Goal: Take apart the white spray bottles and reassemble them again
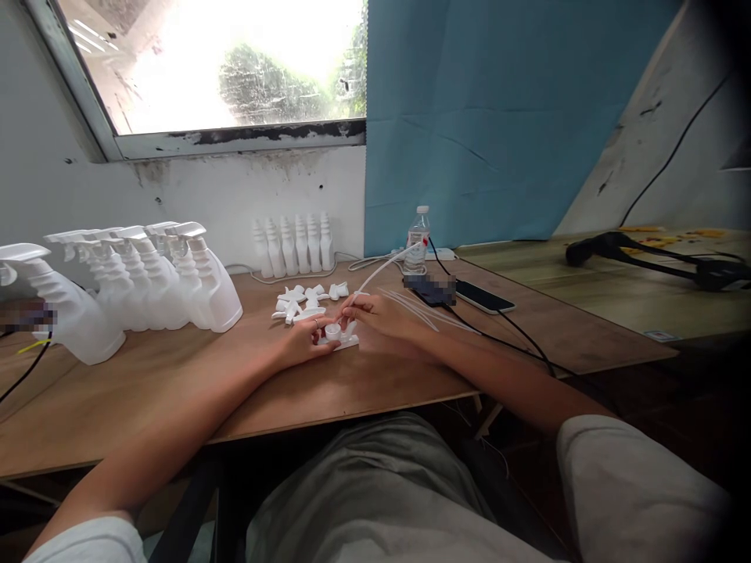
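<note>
My left hand [308,342] rests on the table with its fingers closed around a white spray trigger head [332,331], whose round cap faces up toward me. Just right of it, my right hand [367,314] pinches a thin white plastic tube [381,270] near its lower end. The tube slants up and to the right, its far end in front of the water bottle. Its lower end is at the trigger head; whether it sits inside is hidden by my fingers. Behind my hands lies a loose pile of white trigger heads [292,300].
White spray bottles [211,285] with trigger tops stand at the left. Several slim white bottles [296,249] line the wall. Loose tubes [411,306], a water bottle [418,242], a phone [484,296] and black cables [528,356] are at the right. The table's front edge [352,418] is near my lap.
</note>
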